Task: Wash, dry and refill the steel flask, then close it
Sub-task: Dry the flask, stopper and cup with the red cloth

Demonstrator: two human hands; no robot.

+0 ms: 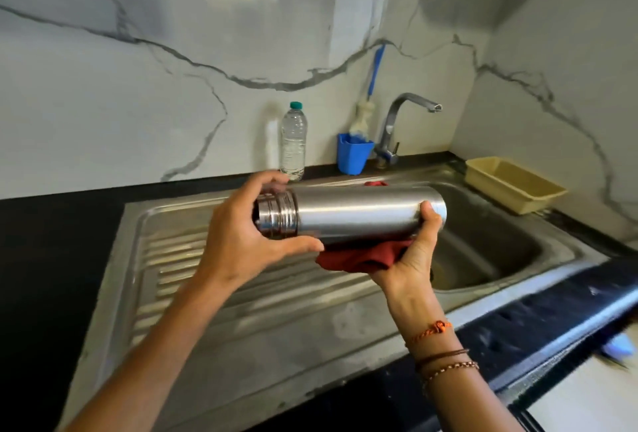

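The steel flask (352,212) lies on its side in the air above the sink's drainboard, its threaded neck pointing left and no cap on it. My left hand (241,234) grips the neck end, with the thumb under the body. My right hand (412,255) holds the base end from below, and a red cloth (359,257) is bunched between that palm and the flask. A bit of the red cloth also shows behind the flask's top edge. The flask's cap is not in view.
A steel sink (483,245) with a ribbed drainboard (179,259) sits in a black counter. At the back stand a plastic water bottle (293,141), a blue holder (354,153) with a brush, and the tap (397,127). A beige tub (514,184) rests at the sink's right corner.
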